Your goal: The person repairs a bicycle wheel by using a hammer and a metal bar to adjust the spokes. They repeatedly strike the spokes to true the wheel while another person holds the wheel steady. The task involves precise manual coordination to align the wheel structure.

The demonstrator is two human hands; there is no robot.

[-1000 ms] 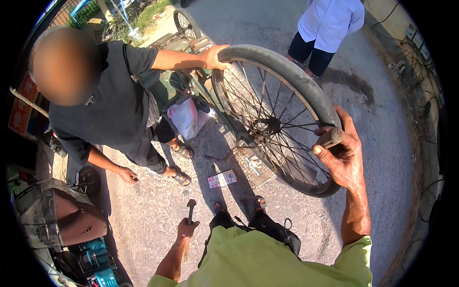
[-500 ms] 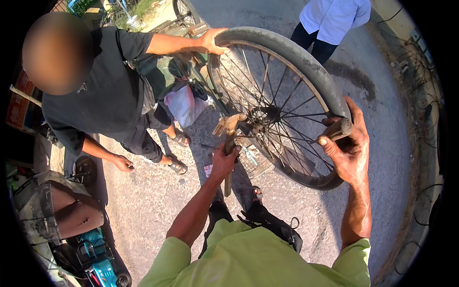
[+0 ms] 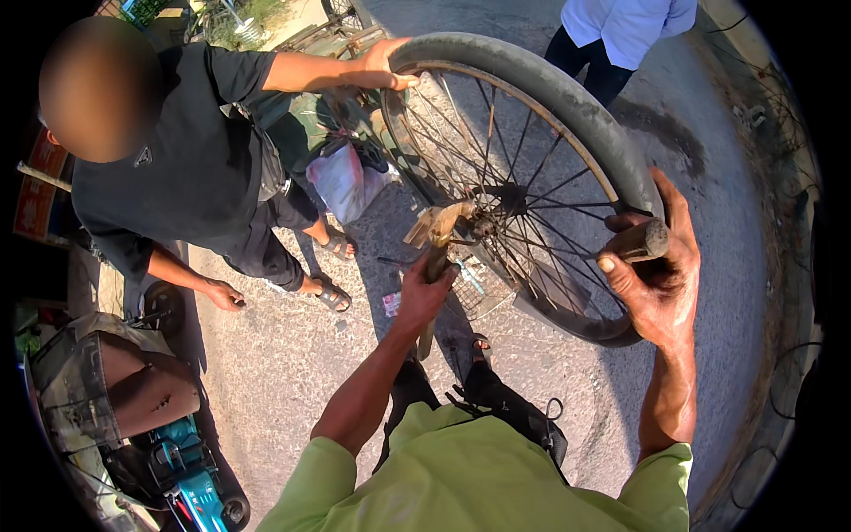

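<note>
My left hand [image 3: 424, 300] is closed round the handle of a hammer [image 3: 439, 222], whose worn head is beside the hub [image 3: 503, 200] of a spoked wheel [image 3: 532, 69]; I cannot tell whether they touch. The wheel has a grey-black tyre and a rusty rim, and it is held up, tilted, above the ground. At its right side, my right hand [image 3: 667, 288] is closed round a short, thick round bar [image 3: 643, 241], blunt end showing, with the fingers close against the tyre. A co-worker's hand [image 3: 383, 67] grips the tyre at the upper left.
To the left stands the co-worker in black [image 3: 191, 146], the other arm hanging. A person in a white shirt [image 3: 612, 35] is at the top. A white plastic bag [image 3: 341, 182] and a wire basket [image 3: 479, 293] sit below the wheel. Lower left is a vehicle with a brown seat [image 3: 146, 381].
The wheel has risen slightly in the picture, and the hammer head has shifted a little up and right, beside the hub. All grips are the same.
</note>
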